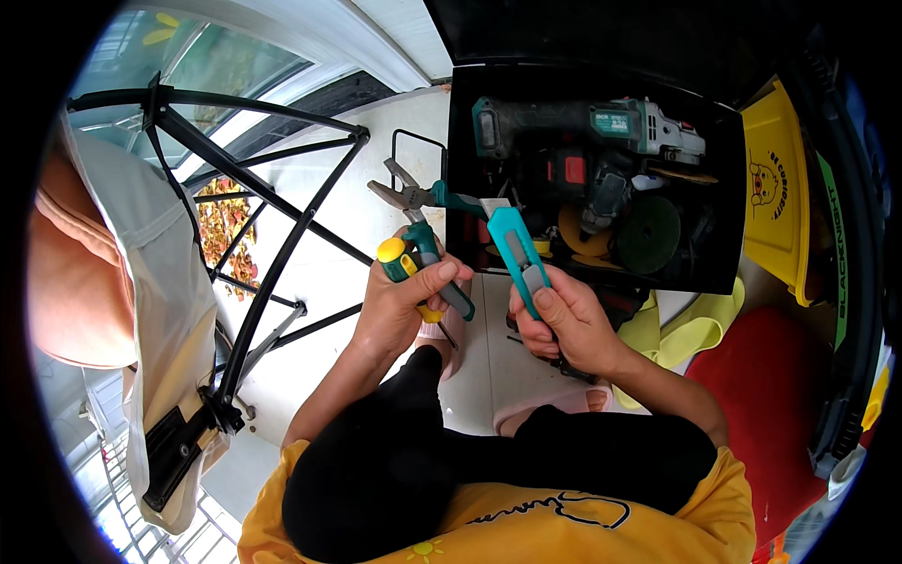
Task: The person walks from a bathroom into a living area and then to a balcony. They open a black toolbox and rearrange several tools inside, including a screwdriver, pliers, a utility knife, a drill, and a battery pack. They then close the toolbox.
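My left hand (387,310) holds two tools together. One is a pair of combination pliers (409,194) with dark green grips; the jaws and handles are spread apart. The other is a screwdriver (392,251) with a yellow-and-green handle, its shaft pointing down toward my knee. In my right hand (574,321) is a teal utility knife (518,247), held upright with the thumb near its grey slider. Both hands are above my lap, in front of an open black toolbox (595,280). Inside it lie an angle grinder (564,127), a cordless drill (606,190) and a dark green disc (648,235).
To the left stands a folding chair's black tubular frame (282,204) with pale fabric (151,282). Yellow-green slippers (694,328) and a red seat (761,409) are at the right. A yellow bin (779,190) stands beside the toolbox. Another dark tool (620,304) is partly hidden behind my right hand.
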